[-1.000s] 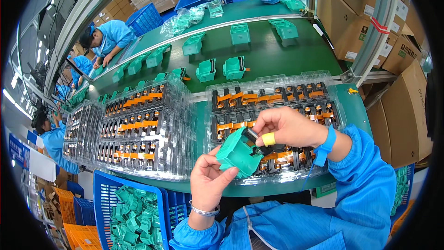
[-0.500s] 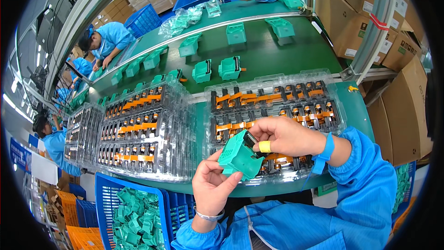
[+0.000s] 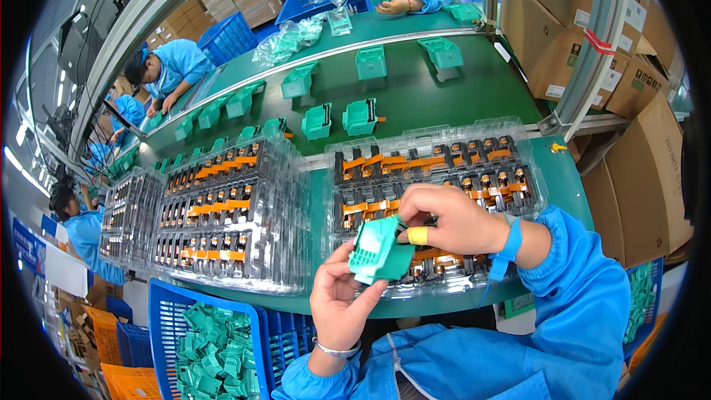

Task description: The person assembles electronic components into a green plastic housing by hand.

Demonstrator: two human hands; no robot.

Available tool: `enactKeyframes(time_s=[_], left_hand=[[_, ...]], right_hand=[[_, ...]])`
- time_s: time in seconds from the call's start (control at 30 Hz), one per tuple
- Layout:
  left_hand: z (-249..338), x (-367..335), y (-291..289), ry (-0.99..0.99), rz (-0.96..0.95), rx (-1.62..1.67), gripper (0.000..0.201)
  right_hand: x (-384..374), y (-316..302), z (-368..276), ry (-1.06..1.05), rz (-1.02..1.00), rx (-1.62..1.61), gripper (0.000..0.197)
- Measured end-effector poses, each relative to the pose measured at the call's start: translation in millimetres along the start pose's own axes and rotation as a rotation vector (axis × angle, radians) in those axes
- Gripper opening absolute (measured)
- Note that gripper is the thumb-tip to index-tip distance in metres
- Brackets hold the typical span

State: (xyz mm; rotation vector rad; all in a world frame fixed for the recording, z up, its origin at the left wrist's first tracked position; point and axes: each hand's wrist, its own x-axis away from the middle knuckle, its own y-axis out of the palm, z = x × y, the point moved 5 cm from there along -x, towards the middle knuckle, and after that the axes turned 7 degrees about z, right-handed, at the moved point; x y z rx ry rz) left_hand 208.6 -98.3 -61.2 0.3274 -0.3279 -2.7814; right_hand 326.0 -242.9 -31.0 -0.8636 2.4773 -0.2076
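My left hand [image 3: 342,298] holds a green plastic housing [image 3: 376,252] by its lower end, thumb on one side and fingers behind. The housing is tilted in front of a clear tray. My right hand [image 3: 444,222], with yellow tape on a finger and a blue strap at its wrist, is closed at the housing's upper right edge. It pinches a small black part [image 3: 402,228] there, mostly covered by the fingers. Behind both hands, the clear plastic tray [image 3: 535,200] carries rows of black parts with orange flat ribbons.
Stacked clear trays [image 3: 285,215] of similar parts stand left. A blue crate [image 3: 157,326] of green housings sits below the bench. Beyond, a green conveyor belt [image 3: 474,96] carries several housings. Co-workers sit across the line. A metal post [image 3: 592,67] and cardboard boxes [image 3: 637,178] are right.
Between my hands the housing has turned, so its outer wall now faces up and less of the black part shows. Housings on the belt have shifted slightly left. Across, a co-worker's green piece is raised.
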Motion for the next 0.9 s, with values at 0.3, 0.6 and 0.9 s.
enactKeyframes(time_s=[0.3,0.6,0.9], left_hand=[[8,10,-24,0.129,0.116,-0.184,0.034],[15,49,-86,0.188,0.345,-0.232,0.028],[59,110,-134,0.188,0.497,-0.417,0.023]], right_hand=[[14,-13,-69,-1.072,0.186,0.631,0.022],[-60,-51,-17,-0.613,0.362,0.887,0.016],[-124,-130,192,0.77,0.582,0.359,0.017]])
